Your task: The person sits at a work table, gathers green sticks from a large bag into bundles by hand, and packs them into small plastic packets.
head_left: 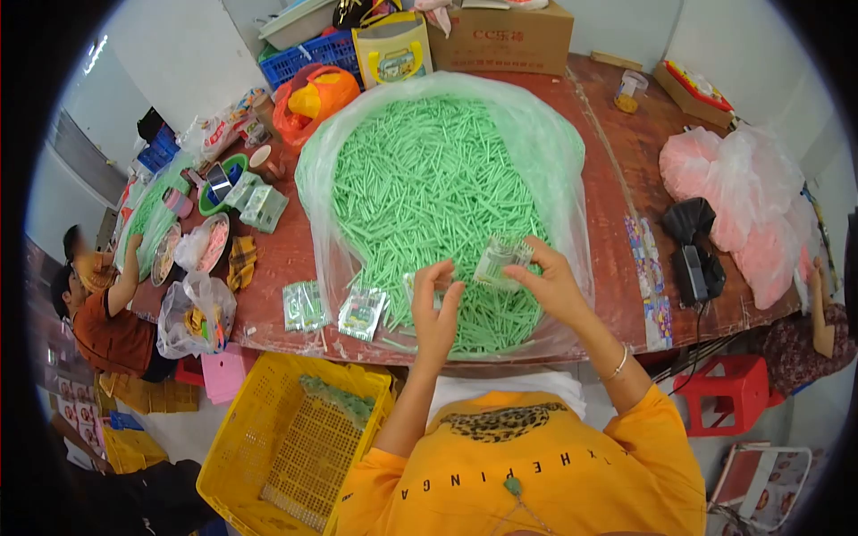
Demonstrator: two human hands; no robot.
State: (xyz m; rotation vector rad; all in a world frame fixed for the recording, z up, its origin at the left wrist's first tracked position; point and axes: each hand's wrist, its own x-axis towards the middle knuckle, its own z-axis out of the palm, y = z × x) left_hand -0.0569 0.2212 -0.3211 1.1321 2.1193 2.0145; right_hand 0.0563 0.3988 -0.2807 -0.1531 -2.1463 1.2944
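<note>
My right hand (552, 284) pinches a small clear packet (497, 262) with green print, held above a large heap of short green sticks (438, 170). To its left is my left hand (435, 308), with thumb and fingers curved and apart. Another clear packet shows partly behind the left hand; I cannot tell whether the hand touches it. The heap lies in a wide, open clear plastic bag (572, 192) spread on the table. Two printed packets, one nearer (361, 313) and one farther left (305, 305), lie at the table's front edge.
A yellow crate (234, 447) stands below the table edge at left. Pink-filled bags (728, 201) and a black device (695, 259) sit at right. A cardboard box (505, 37) and blue basket (308, 58) are at the back. Other people work at the far left and right.
</note>
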